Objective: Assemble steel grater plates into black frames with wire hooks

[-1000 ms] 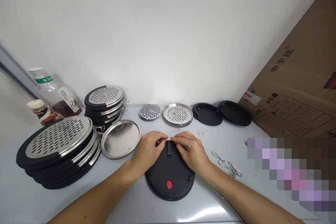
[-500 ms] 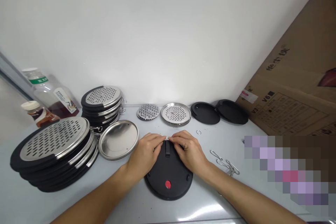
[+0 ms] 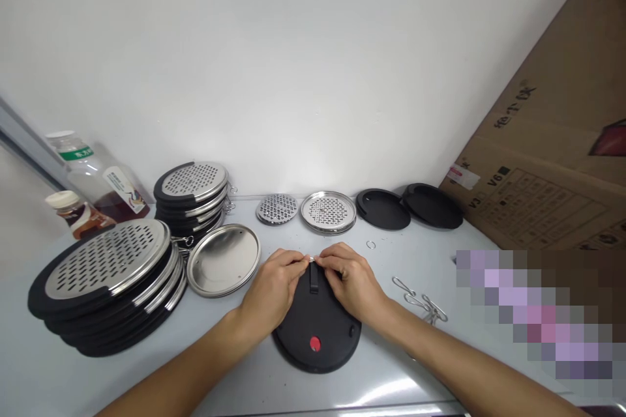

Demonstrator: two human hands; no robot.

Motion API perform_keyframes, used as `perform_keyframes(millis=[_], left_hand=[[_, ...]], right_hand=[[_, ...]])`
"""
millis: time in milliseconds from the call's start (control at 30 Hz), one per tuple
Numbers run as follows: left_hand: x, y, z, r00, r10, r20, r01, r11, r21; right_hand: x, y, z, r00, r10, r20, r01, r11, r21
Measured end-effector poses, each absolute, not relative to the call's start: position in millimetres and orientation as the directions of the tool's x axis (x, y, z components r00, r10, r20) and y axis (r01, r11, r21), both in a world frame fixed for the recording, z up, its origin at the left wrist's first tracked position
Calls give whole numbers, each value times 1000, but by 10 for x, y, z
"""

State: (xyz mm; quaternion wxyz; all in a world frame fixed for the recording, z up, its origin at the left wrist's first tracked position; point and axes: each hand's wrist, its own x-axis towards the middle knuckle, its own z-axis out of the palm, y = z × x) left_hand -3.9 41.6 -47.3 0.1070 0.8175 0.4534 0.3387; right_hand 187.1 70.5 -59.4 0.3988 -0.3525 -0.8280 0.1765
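Note:
A round black disc [image 3: 317,319] lies flat on the table in front of me, with a red dot near its lower edge and a short strap at its top. Over that top edge my left hand [image 3: 278,283] pinches a small silvery metal piece [image 3: 312,260] between thumb and forefinger. My right hand [image 3: 353,280] grips the same piece from the other side, fingertips close to the left ones. Most of the piece is covered by fingers, so its shape cannot be made out. Bent wire hooks [image 3: 425,303] lie to the right, and a loose wire ring [image 3: 370,245] rests beyond my right hand.
Stacked graters with black rims [image 3: 107,267] stand at left, another stack [image 3: 193,186] behind. A metal dish [image 3: 225,260], grater plates [image 3: 328,210] and black lids [image 3: 384,210] sit farther back. Bottles [image 3: 73,212] are far left; a cardboard box [image 3: 538,163] leans at right.
My hands stay pinched at the disc's top edge with almost no movement. The whole view has shifted slightly.

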Motion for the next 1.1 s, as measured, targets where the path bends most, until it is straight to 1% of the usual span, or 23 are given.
perform_keyframes(millis=[133,433,633,700,800,867,933,1000,1067,1100], left_hand=[[-48,419,-487,375,808,455,645,-580,498],[-47,439,-460,402,806,435,606,-590,534],[-61,449,-468,429,787,443,584,-616,529],[-62,454,-476,419,790,447,582,-612,535],[-64,452,-468,357,820,446,604,-568,560],[-68,428,-423,304,837,455,632,-534,561],[-71,372,-335,300,837,458,653,-530,541],[-68,283,-222,370,826,425,651,-557,516],[-56,179,-123,481,807,342,629,-589,507],[-48,129,-89,535,796,283,619,-597,511]], right_hand=[[1861,702,-597,-418,725,548,445,689,-572],[1844,700,-609,-352,766,537,502,639,-582],[1831,685,-592,-336,785,521,546,613,-571],[1838,687,-556,-345,793,502,563,603,-566],[1881,717,-494,-373,823,428,591,566,-574],[1929,757,-465,-389,844,370,600,537,-593],[1982,808,-457,-387,860,332,599,509,-618],[2029,865,-467,-365,881,300,585,468,-663],[2070,924,-479,-332,915,228,521,380,-765],[2087,951,-480,-321,932,169,461,310,-832]])
